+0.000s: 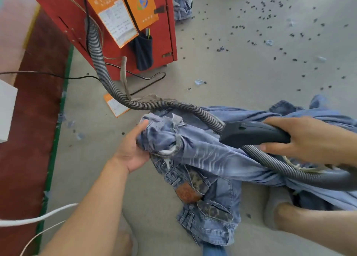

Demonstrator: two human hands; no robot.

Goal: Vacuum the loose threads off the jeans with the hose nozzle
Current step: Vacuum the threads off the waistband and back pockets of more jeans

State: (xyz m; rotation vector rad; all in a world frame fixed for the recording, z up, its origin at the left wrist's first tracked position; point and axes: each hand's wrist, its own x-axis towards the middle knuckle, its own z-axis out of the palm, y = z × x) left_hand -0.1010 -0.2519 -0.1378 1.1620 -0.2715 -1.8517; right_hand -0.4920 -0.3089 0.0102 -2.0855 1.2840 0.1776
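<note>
The jeans (202, 155) lie crumpled on the grey floor (222, 72) in front of the person, and the left hand (131, 149) grips a bunched fold of denim at their left end, fingers (142, 126) curled into the cloth. The right hand (309, 139) holds the black hose nozzle (253, 134) just above the jeans, fingers wrapped round its rear. The ribbed grey hose (100, 62) loops across the denim and runs up to a red cabinet (116, 23)

Left hand (133, 151) grips jeans (204, 155); right hand (309, 139) holds nozzle (253, 134).
</note>
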